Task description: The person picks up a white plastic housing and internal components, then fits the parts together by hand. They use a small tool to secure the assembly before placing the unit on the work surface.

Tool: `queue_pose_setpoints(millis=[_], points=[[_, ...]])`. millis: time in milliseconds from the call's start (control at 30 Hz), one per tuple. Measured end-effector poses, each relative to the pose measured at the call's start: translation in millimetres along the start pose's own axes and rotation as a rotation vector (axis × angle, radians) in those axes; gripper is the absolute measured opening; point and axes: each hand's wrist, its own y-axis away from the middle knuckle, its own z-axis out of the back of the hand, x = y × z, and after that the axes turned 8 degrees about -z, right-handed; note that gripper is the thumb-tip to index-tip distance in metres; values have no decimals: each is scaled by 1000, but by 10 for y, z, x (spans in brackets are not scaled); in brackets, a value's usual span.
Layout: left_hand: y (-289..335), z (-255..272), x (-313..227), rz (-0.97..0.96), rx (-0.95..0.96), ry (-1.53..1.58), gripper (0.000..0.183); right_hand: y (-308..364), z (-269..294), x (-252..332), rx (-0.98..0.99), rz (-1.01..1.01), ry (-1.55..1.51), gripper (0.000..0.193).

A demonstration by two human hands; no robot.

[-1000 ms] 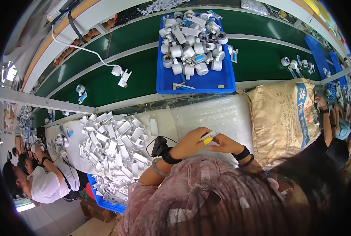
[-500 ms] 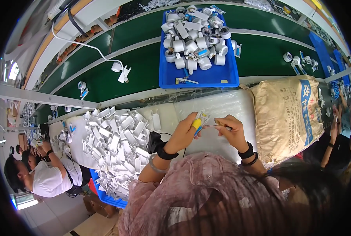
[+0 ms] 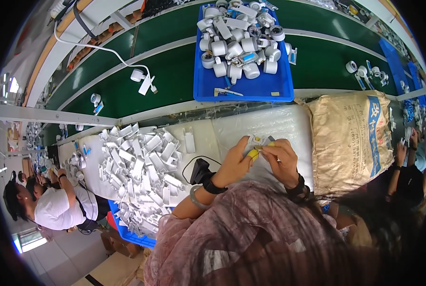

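Observation:
My left hand (image 3: 233,164) grips a small white plastic part (image 3: 255,140) with its fingers closed round it. A yellow patch (image 3: 253,154) shows at the left thumb, perhaps a wrap. Close against that part, the fingertips of my right hand (image 3: 283,161) are pinched together; what they hold is too small and hidden to make out. Both hands meet over the pale, plastic-covered work surface (image 3: 284,121). To their left lies a big heap of white plastic casings (image 3: 146,157), and one casing (image 3: 189,142) sits apart from it.
Beyond the hands, a blue tray (image 3: 244,95) of white round-headed units stands on the green conveyor belt (image 3: 170,86). A brown paper sack (image 3: 341,143) lies at right. A black device (image 3: 201,171) with a cable is beside my left wrist. A co-worker (image 3: 65,205) sits at far left.
My right hand has come in to the white part in my left hand; before, the two were apart with a thin reddish wire between them. The view has shifted slightly.

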Motion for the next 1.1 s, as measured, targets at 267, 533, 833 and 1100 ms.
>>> queue_pose_setpoints(millis=[267, 533, 833, 1100], points=[[4, -9, -44, -51, 48, -41, 30, -23, -5, 4, -38, 70, 34, 23], [-3, -86, -150, -120, 20, -79, 24, -8, -45, -38, -85, 58, 31, 25], [32, -82, -51, -234, 0, -3, 21, -40, -9, 16, -69, 71, 37, 26], [44, -137, -20, -297, -56, -150, 24, -73, 41, 52, -45, 68, 86, 25]])
